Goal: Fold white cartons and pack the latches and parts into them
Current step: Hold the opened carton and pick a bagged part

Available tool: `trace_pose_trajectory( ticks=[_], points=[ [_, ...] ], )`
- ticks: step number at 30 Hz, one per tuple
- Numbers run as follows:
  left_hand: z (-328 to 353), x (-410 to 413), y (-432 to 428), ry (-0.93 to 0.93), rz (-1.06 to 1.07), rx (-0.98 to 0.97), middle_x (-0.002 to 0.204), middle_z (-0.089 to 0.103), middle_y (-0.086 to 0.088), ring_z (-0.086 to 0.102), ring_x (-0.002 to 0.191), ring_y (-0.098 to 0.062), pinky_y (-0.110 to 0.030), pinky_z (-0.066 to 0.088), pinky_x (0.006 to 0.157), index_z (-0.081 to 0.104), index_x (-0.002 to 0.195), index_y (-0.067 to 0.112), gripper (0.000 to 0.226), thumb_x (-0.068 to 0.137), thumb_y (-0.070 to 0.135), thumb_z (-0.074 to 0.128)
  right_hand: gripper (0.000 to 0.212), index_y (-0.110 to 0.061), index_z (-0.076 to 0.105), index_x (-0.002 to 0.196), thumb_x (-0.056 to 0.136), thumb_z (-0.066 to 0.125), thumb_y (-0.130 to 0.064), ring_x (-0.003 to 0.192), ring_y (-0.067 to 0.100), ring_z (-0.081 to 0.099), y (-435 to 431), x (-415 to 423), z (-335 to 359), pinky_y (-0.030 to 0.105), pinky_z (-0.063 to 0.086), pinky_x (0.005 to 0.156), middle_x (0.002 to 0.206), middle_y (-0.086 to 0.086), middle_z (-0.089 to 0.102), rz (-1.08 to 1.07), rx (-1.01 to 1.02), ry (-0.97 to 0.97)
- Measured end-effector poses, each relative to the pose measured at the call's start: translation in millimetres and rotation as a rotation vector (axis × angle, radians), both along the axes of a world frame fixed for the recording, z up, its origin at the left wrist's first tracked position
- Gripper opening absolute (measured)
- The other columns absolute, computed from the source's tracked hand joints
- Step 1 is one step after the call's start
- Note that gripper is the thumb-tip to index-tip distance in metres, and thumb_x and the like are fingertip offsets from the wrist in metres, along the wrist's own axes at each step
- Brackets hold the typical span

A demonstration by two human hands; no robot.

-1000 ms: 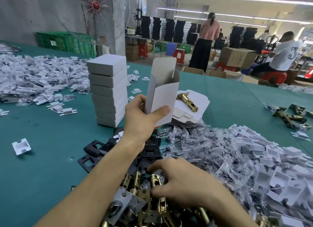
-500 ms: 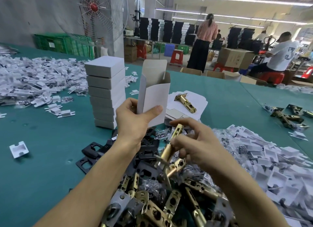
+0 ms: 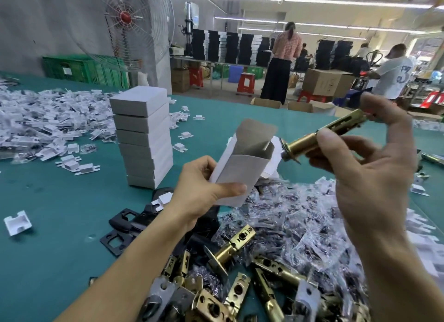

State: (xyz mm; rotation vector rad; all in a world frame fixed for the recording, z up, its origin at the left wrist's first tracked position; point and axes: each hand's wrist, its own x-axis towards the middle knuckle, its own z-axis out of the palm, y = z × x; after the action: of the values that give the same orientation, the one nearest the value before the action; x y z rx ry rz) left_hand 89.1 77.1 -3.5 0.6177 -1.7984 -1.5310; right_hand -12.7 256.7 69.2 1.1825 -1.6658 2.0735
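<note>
My left hand (image 3: 201, 194) grips a white carton (image 3: 242, 170), tilted with its open top flap facing up and to the right. My right hand (image 3: 365, 177) holds a brass latch (image 3: 319, 136) in the air, its plate end just right of the carton's mouth and outside it. More brass latches (image 3: 230, 247) lie in a heap on the green table (image 3: 60, 249) below my arms. Small plastic bags of parts (image 3: 300, 220) are piled to the right, and black plates (image 3: 125, 223) lie to the left of the heap.
A stack of closed white cartons (image 3: 141, 136) stands left of the held carton. White plastic pieces (image 3: 36, 124) cover the far left, one (image 3: 18, 222) lies alone near the edge. A fan (image 3: 134, 26) and green crates (image 3: 84, 71) stand behind. People work at the back.
My right hand picked one latch out of the heap and raised it up and to the right, level with the carton's mouth. The carton has tilted rightward toward the latch.
</note>
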Motion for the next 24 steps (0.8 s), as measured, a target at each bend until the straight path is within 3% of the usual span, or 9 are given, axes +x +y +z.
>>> trace_pose_trajectory(
  ticks=[2,4,6,8,12,15,18,20,24],
  points=[
    [0.6,0.7,4.0,-0.02,-0.058,-0.046,0.09,0.068,-0.024,0.063,0.074,-0.021,-0.039,0.054,0.065,0.054,0.073,0.011,0.048,0.05,0.015,0.096,0.047,-0.023,0.042,0.128,0.092,0.069,-0.009,0.081,0.013,0.074,-2.8,2.2,-1.4,0.028,0.061,0.07,0.096,-0.024,0.071,-0.058,0.004,0.115],
    [0.3,1.4,7.5,-0.056,-0.108,-0.084,0.086,0.068,-0.02,0.065,0.071,-0.019,-0.036,0.055,0.06,0.053,0.073,0.012,0.052,0.046,0.024,0.096,0.045,-0.022,0.043,0.124,0.09,0.071,-0.011,0.079,0.007,0.073,-6.7,4.0,-6.5,0.026,0.06,0.07,0.085,-0.014,0.073,-0.101,0.036,0.184],
    [-1.1,2.1,7.8,-0.088,-0.121,-0.116,0.084,0.07,-0.015,0.068,0.073,-0.018,-0.039,0.057,0.061,0.053,0.073,0.014,0.052,0.049,0.02,0.098,0.044,-0.02,0.047,0.122,0.087,0.075,-0.015,0.078,0.0,0.072,-9.9,5.7,-10.8,0.02,0.058,0.069,0.083,-0.016,0.07,-0.161,0.068,0.241],
    [-1.6,2.6,7.2,-0.106,-0.114,-0.136,0.085,0.071,-0.012,0.071,0.081,-0.023,-0.049,0.059,0.069,0.052,0.075,0.014,0.054,0.05,0.017,0.1,0.045,-0.018,0.05,0.122,0.086,0.076,-0.017,0.078,-0.005,0.07,-12.1,8.0,-12.3,0.015,0.056,0.066,0.086,-0.021,0.066,-0.196,0.079,0.287],
    [4.6,3.5,13.9,-0.132,-0.098,-0.182,0.093,0.067,-0.023,0.066,0.09,-0.041,-0.063,0.051,0.079,0.05,0.082,0.008,0.067,0.041,0.034,0.095,0.043,-0.018,0.05,0.117,0.085,0.079,-0.017,0.075,-0.006,0.068,-17.3,13.6,-16.7,0.015,0.054,0.059,0.087,-0.023,0.064,-0.195,0.11,0.359],
    [8.3,4.1,16.8,-0.133,-0.085,-0.222,0.094,0.065,-0.024,0.064,0.09,-0.041,-0.063,0.051,0.079,0.052,0.088,0.005,0.073,0.039,0.042,0.093,0.043,-0.022,0.049,0.114,0.084,0.08,-0.022,0.07,-0.002,0.066,-18.4,16.3,-18.9,0.008,0.044,0.055,0.083,-0.018,0.066,-0.226,0.164,0.391],
    [8.3,4.3,16.4,-0.116,-0.059,-0.211,0.087,0.069,-0.016,0.067,0.086,-0.036,-0.059,0.053,0.075,0.052,0.084,0.008,0.067,0.041,0.036,0.094,0.041,-0.028,0.046,0.111,0.085,0.078,-0.03,0.053,0.006,0.056,-18.6,15.5,-20.5,0.028,0.048,0.05,0.081,-0.008,0.071,-0.258,0.287,0.392],
    [7.3,3.6,15.7,-0.122,-0.042,-0.218,0.081,0.071,-0.008,0.068,0.08,-0.029,-0.055,0.054,0.069,0.051,0.078,0.013,0.059,0.042,0.032,0.094,0.038,-0.032,0.045,0.11,0.086,0.076,-0.031,0.05,0.004,0.048,-19.7,13.8,-24.1,0.033,0.046,0.049,0.083,-0.005,0.072,-0.243,0.365,0.358],
    [5.1,3.1,15.0,-0.105,-0.041,-0.163,0.082,0.07,-0.012,0.067,0.082,-0.034,-0.057,0.053,0.071,0.051,0.074,0.016,0.059,0.04,0.035,0.095,0.033,-0.033,0.045,0.107,0.089,0.072,-0.033,0.05,0.003,0.049,-21.3,14.6,-26.8,0.017,0.033,0.049,0.084,-0.008,0.072,-0.199,0.387,0.315]
  ],
)
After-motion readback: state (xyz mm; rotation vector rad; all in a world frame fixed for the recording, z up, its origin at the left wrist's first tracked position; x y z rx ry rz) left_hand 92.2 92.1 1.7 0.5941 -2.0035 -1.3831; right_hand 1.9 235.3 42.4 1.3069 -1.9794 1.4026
